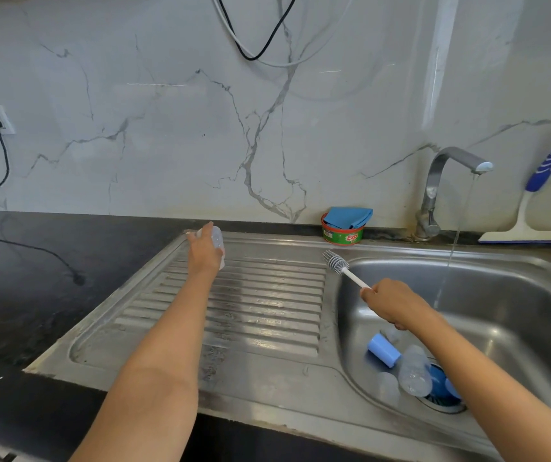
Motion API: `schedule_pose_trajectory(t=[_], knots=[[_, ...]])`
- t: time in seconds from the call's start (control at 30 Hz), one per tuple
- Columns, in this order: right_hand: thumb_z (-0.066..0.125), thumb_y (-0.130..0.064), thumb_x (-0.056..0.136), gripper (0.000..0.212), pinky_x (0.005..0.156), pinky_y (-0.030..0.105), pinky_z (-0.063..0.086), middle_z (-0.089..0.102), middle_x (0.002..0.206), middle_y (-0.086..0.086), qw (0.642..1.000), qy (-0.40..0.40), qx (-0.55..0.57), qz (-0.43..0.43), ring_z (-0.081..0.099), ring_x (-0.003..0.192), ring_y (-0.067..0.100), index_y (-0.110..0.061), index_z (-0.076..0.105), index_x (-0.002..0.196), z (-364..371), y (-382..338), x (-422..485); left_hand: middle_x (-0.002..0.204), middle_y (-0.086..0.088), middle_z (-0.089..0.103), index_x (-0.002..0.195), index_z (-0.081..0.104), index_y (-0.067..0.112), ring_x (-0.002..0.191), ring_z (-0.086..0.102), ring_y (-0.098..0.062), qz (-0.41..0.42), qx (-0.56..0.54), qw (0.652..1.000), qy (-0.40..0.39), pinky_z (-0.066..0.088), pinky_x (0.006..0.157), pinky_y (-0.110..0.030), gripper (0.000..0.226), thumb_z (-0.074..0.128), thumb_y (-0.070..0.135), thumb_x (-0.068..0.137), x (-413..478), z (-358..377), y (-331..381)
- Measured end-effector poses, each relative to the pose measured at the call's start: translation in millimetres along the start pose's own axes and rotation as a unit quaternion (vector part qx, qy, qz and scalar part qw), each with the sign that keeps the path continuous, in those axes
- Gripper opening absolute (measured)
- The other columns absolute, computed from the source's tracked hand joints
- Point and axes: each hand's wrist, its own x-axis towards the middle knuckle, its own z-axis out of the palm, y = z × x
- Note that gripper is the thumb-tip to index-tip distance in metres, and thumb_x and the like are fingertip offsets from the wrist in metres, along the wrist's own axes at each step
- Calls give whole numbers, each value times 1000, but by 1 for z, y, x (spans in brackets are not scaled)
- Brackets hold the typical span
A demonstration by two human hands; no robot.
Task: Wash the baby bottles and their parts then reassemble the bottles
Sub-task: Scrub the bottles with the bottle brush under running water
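My left hand (pixel 202 251) grips a clear baby bottle (pixel 218 242) at the far end of the ribbed steel drainboard (pixel 260 305). My right hand (pixel 392 303) holds the white handle of a bottle brush (pixel 337 261), whose grey bristle head points up and left over the sink's rim. Down in the sink basin (pixel 507 315), near the drain, lie a light blue cap (pixel 383 350), another clear bottle (pixel 413 371), a translucent part (pixel 387 387) and a darker blue part (pixel 438 381), partly hidden by my right forearm.
The tap (pixel 447 181) runs a thin stream of water into the basin. A green dish-soap tub (pixel 342 232) with a blue cloth stands behind the sink. A blue-handled squeegee (pixel 534 211) leans at the far right. A black cable (pixel 34 255) lies on the dark counter at left.
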Motion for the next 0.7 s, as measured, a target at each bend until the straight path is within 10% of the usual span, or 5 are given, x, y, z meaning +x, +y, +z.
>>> schedule_pose_trajectory(t=[0.7], knots=[[38,-31,100,37,45,23,32,40,64,2,1000,-10,-20,-12,35,49,15,-12,44,69,15,-9,1,138,-24,30,150,12,20,121,45,-40,32,-32,999,5,43,98,-47,98,75,5,78,-18,-3,-8]])
